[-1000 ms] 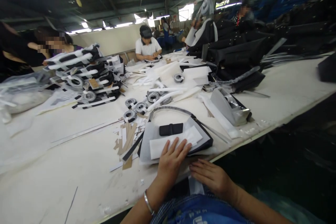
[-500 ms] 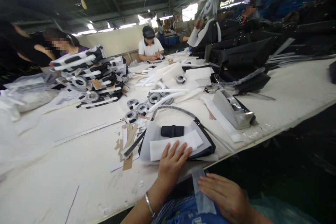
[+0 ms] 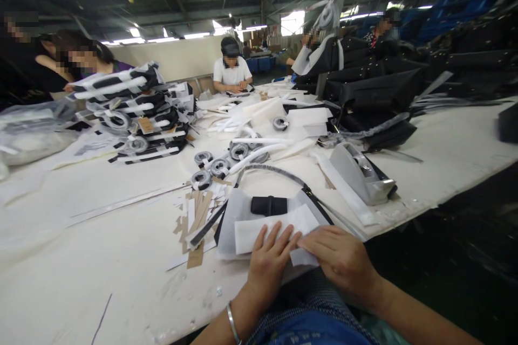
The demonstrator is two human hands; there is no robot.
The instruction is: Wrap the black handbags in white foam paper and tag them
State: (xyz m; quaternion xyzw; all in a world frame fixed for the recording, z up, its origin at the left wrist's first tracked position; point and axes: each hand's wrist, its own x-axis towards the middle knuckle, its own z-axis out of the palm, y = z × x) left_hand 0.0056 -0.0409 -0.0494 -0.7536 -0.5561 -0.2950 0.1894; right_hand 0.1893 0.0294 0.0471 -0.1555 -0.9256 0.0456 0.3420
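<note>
A black handbag (image 3: 219, 233) lies on the table in front of me, its front covered by a translucent wrapping sheet (image 3: 238, 210). Across it, below the dark buckle tab (image 3: 268, 205), is a folded white foam sheet (image 3: 246, 238). My left hand (image 3: 272, 253) rests flat on that foam with fingers stretched out. At the bag's lower right edge, my right hand (image 3: 343, 259) has its fingers closed on a translucent strip (image 3: 302, 257), its fingertips close to my left ones. The wrapped shoulder strap (image 3: 279, 168) arches behind the bag.
Paper and card scraps (image 3: 198, 213) lie left of the bag. Behind it are several wrapped coils (image 3: 220, 167). A grey-wrapped bag (image 3: 356, 175) stands right, black bags (image 3: 376, 97) beyond. Wrapped bags (image 3: 137, 113) are stacked left. A co-worker (image 3: 231, 71) sits across the table.
My right hand has moved up from my lap to the bag's lower right edge, bringing the translucent strip along. My left hand stays on the foam sheet.
</note>
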